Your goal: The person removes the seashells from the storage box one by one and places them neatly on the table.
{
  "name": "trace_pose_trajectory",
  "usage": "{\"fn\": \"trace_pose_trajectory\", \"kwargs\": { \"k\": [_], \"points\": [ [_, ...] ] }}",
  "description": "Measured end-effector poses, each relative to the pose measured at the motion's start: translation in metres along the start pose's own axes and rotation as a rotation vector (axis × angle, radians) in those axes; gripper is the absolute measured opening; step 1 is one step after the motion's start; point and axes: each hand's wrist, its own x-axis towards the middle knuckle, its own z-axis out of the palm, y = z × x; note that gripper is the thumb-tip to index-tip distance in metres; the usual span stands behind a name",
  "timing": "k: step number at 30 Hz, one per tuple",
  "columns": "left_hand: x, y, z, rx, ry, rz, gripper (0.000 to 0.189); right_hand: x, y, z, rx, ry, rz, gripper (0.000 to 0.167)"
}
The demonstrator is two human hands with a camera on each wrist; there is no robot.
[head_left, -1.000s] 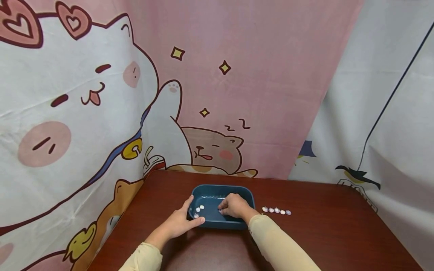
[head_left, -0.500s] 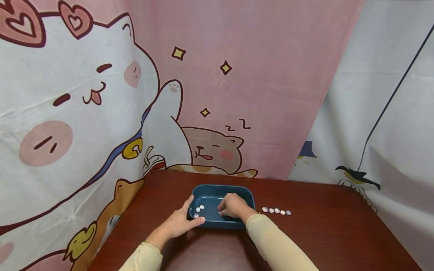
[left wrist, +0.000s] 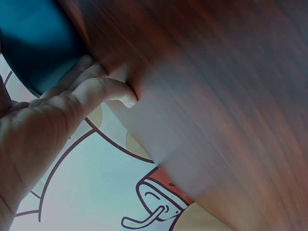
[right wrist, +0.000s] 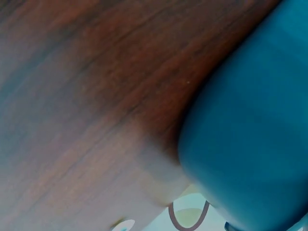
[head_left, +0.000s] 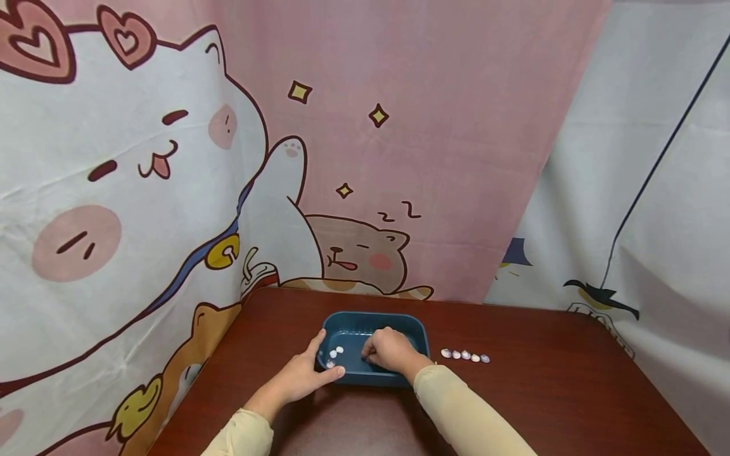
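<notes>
Five shells [head_left: 466,355] sit right of the blue tray [head_left: 373,379], three more shells [head_left: 333,354] inside its left end; left hand [head_left: 300,376] spread at its rim, right hand [head_left: 391,350] curled inside, grip unclear, likely picking, needing a sure pinch.

A cloth-walled nook of unclear kind: cartoon-printed drapes [head_left: 456,126] around 3 sides of 1 reddish-brown table [head_left: 570,386]

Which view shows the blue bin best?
The head view: the blue bin shows almost whole there, only partly covered by the left hand and right hand. Left wrist shows a cropped section at upper left; right wrist, a cropped, blurred part at right.
</notes>
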Motion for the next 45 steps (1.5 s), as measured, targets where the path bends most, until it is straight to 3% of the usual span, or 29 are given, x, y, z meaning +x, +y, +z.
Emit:
{"fn": "trace_pose_trajectory", "kwargs": {
  "k": [6,17,25,32,37,45],
  "points": [
    [0.001,0.000,0.001,-0.007,0.003,0.004,0.114,-0.001,0.004,-0.002,0.042,0.036,0.063,0.004],
    [0.000,0.001,0.000,0.000,0.003,-0.001,0.113,-0.003,0.006,-0.005,0.080,-0.046,0.130,0.011],
    [0.001,0.000,0.001,0.004,0.002,0.004,0.111,-0.005,0.007,-0.004,0.070,-0.037,0.120,0.010],
    [0.002,-0.001,0.001,0.008,0.009,0.004,0.112,-0.003,0.011,-0.007,0.075,0.016,0.101,0.004],
    [0.001,-0.001,0.001,0.010,0.009,0.000,0.113,-0.006,0.013,-0.008,0.069,-0.015,0.096,0.010],
    [0.000,-0.002,0.002,0.012,0.006,-0.004,0.113,-0.010,0.012,-0.007,0.119,-0.049,0.080,0.005]
  ]
}}
